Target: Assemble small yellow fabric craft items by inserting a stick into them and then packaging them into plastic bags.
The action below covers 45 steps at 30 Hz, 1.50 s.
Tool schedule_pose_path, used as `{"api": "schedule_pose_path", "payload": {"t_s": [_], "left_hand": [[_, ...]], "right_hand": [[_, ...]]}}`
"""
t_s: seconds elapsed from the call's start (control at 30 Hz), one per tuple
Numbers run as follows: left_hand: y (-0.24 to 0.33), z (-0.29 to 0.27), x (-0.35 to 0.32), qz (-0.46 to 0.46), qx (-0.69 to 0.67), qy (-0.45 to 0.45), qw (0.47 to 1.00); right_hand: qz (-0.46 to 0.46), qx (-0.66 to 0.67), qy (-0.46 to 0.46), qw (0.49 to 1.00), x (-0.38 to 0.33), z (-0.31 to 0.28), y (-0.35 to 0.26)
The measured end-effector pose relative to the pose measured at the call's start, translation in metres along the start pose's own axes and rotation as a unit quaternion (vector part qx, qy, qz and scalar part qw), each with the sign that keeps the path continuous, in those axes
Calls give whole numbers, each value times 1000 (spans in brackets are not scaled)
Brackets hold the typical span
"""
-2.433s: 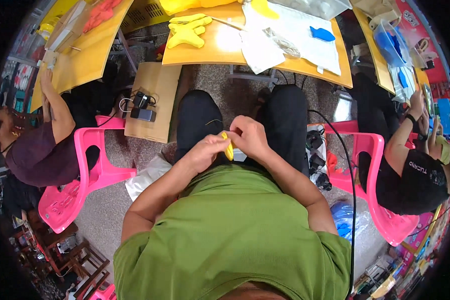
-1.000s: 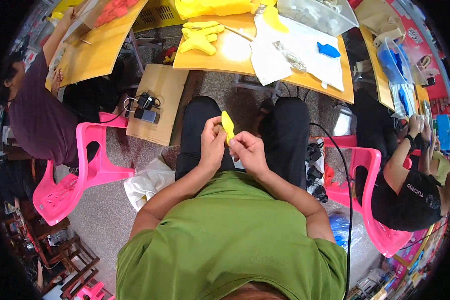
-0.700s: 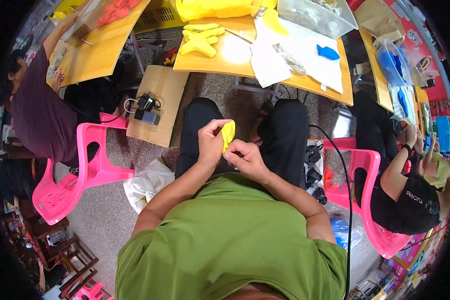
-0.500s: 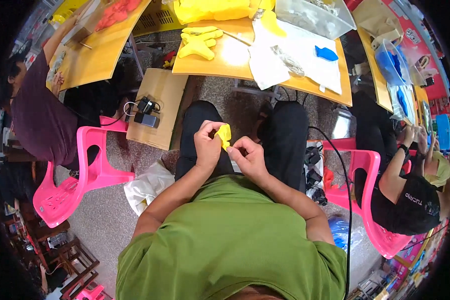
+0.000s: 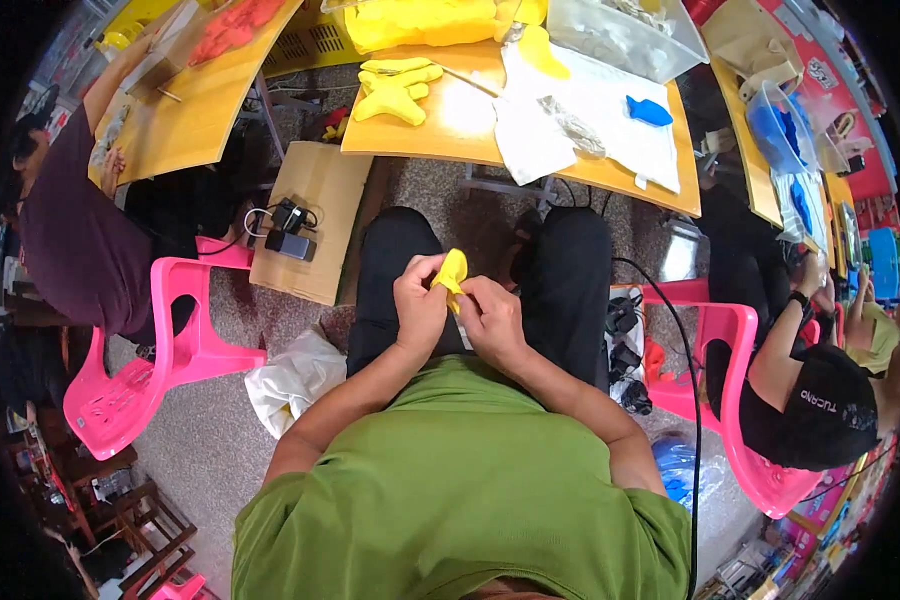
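Note:
Over my lap, both hands hold a small yellow fabric piece [image 5: 453, 268], which looks soft and crumpled. My left hand [image 5: 419, 308] pinches its left side between thumb and fingers. From the other side, my right hand [image 5: 492, 316] grips its lower end, fingertips close together. On the table [image 5: 460, 135] ahead lie several yellow fabric shapes [image 5: 395, 92] and a thin stick [image 5: 467, 80]. A white cloth [image 5: 530, 125] carries greyish stuffing [image 5: 573, 127], another yellow piece [image 5: 542, 52] and a blue fish-shaped piece [image 5: 649, 110].
A clear plastic bin [image 5: 630, 40] stands at the table's back right, beside a large yellow heap [image 5: 425, 22]. Cardboard [image 5: 305, 255] with a small device lies left of my legs. Pink chairs [image 5: 160, 340] with seated people flank me; a black cable [image 5: 685, 340] runs down my right.
My right hand has moved up and closed onto the yellow piece's lower end. The yellow piece now looks narrower and more upright.

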<state>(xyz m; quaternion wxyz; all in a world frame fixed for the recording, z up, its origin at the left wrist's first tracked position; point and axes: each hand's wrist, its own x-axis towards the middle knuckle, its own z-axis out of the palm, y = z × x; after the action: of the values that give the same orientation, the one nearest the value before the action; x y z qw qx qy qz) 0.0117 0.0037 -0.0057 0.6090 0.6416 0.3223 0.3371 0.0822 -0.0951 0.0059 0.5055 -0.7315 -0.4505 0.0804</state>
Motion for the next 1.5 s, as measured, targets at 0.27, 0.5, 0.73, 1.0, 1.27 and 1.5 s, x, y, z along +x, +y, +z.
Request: {"api": "schedule_pose_path", "payload": {"t_s": [0.27,0.5,0.73,1.0,1.27,1.5], "left_hand": [[-6,2,-7,66,73,-5,995],[-5,-3,-20,-33,-34,-62,997],[-13,-12,-20,-66,-55,-199,976],[-11,-26,-4,-163,-205,-190,946],[-3,-24,-6,-116,-70,-206,969],[-14,-26,-3,-165,-201,-181,948]], "right_hand": [[81,-49,14,995,5,4,16],[98,-74,17,992,7,0,29],[64,35,-21,997,8,-9,32],[83,51,-39,994,12,-11,28],[93,71,-36,992,11,-15,21],[114,153,-107,976,12,-17,26]]}}
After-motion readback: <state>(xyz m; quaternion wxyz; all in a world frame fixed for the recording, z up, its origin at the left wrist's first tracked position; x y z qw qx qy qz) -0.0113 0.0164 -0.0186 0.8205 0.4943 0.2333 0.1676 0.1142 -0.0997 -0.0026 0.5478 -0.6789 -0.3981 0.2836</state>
